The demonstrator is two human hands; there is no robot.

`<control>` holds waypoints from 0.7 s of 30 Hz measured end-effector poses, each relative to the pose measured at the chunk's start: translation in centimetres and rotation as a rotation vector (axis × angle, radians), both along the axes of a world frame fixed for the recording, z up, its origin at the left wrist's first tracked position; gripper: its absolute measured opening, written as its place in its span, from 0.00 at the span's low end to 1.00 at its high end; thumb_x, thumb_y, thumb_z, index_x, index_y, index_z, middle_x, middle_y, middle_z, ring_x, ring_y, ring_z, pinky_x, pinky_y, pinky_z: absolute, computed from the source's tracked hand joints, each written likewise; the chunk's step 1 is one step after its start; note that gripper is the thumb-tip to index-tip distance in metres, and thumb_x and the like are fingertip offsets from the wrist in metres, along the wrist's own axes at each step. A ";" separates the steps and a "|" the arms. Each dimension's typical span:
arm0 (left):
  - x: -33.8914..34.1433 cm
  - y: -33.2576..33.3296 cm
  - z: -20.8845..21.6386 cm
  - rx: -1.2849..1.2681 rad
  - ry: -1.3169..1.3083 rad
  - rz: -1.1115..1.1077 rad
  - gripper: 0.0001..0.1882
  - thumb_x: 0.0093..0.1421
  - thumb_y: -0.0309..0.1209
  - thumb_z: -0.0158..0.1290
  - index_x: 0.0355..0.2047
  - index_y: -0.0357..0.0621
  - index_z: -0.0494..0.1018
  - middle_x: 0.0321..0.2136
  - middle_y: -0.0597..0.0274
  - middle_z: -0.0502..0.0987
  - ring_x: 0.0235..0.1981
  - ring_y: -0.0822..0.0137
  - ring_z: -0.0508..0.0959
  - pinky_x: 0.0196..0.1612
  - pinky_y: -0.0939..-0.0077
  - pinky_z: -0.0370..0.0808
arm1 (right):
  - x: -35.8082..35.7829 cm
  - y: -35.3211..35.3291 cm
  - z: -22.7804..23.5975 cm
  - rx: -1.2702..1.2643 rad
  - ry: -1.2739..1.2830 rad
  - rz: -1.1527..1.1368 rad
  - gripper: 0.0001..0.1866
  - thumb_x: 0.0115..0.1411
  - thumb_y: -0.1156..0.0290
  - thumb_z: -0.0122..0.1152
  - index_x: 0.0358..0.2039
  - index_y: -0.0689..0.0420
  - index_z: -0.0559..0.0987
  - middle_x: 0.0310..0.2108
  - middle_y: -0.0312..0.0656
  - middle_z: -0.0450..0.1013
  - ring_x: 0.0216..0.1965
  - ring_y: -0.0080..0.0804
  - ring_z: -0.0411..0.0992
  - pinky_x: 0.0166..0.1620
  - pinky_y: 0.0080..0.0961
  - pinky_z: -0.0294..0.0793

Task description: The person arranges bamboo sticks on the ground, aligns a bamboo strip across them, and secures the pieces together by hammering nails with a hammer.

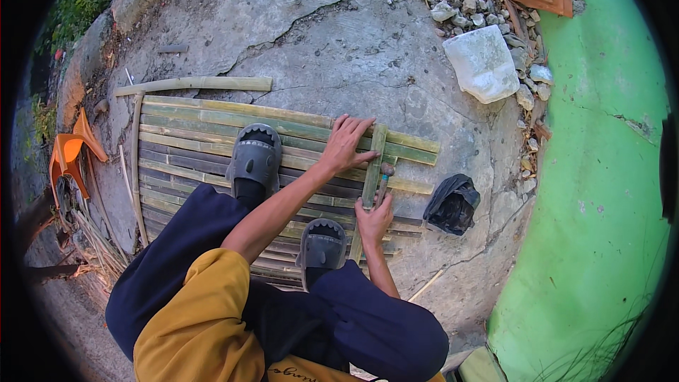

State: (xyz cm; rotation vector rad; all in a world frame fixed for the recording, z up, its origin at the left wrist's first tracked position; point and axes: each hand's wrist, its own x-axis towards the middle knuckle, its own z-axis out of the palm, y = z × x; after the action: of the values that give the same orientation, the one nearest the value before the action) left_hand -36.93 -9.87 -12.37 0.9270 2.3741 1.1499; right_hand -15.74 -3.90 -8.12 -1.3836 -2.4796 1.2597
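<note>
My left hand [345,146] lies over the upper slats of a bamboo slat panel [191,126], fingers and thumb apart, tips reaching the left edge of a green bamboo crosspiece [374,163]. Lower along that crosspiece, my right hand [374,223] is closed round a hammer [385,178] with a rounded dark head and a teal band below it. The hammer lies along the crosspiece's right side, head pointing away from me. My right thumb rests near the crosspiece. Both my feet, in grey shark-shaped slides [256,158], stand on the panel.
A black plastic bag [453,205] sits right of the panel. One loose bamboo strip [205,83] lies beyond it. Further right are a white block [482,64], rubble and a green wall [601,170]. An orange plastic piece [67,152] and thin sticks lie left.
</note>
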 end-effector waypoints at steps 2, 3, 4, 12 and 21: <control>-0.1 -0.1 0.0 0.003 0.033 0.002 0.40 0.53 0.49 0.70 0.62 0.44 0.71 0.54 0.55 0.76 0.60 0.53 0.72 0.73 0.50 0.55 | -0.5 -0.3 0.6 -0.034 -0.024 0.002 0.29 0.53 0.69 0.75 0.51 0.65 0.70 0.37 0.54 0.74 0.36 0.57 0.77 0.39 0.45 0.76; -0.2 0.2 0.0 0.017 0.067 0.002 0.40 0.52 0.48 0.70 0.62 0.44 0.71 0.54 0.55 0.76 0.60 0.53 0.72 0.72 0.51 0.56 | -0.4 -0.2 0.3 -0.031 -0.024 0.003 0.29 0.53 0.69 0.75 0.51 0.65 0.70 0.37 0.54 0.74 0.36 0.57 0.77 0.39 0.45 0.76; -0.2 0.4 0.1 0.020 0.067 0.002 0.40 0.52 0.48 0.70 0.62 0.44 0.71 0.54 0.55 0.76 0.60 0.53 0.72 0.72 0.51 0.56 | -0.4 -0.2 0.0 0.061 -0.004 0.027 0.29 0.53 0.70 0.74 0.51 0.66 0.71 0.39 0.55 0.73 0.39 0.58 0.76 0.41 0.47 0.76; -0.3 0.6 -0.2 0.029 0.052 0.042 0.37 0.49 0.43 0.72 0.58 0.46 0.74 0.51 0.56 0.77 0.57 0.53 0.73 0.66 0.54 0.60 | -0.1 -0.3 -0.5 0.074 0.023 0.067 0.28 0.52 0.71 0.74 0.50 0.67 0.72 0.44 0.58 0.70 0.44 0.63 0.73 0.45 0.49 0.73; -0.3 0.5 0.0 0.011 0.048 0.030 0.40 0.47 0.45 0.73 0.60 0.48 0.74 0.51 0.58 0.78 0.57 0.54 0.74 0.67 0.53 0.60 | -0.4 -0.3 -0.2 0.088 0.027 0.070 0.26 0.53 0.72 0.73 0.49 0.67 0.73 0.42 0.58 0.70 0.42 0.62 0.73 0.44 0.50 0.73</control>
State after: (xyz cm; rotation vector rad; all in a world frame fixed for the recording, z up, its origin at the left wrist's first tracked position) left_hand -37.24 -9.32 -12.38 0.9354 2.4300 1.1649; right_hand -16.11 -4.23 -8.32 -1.2625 -2.5534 1.1568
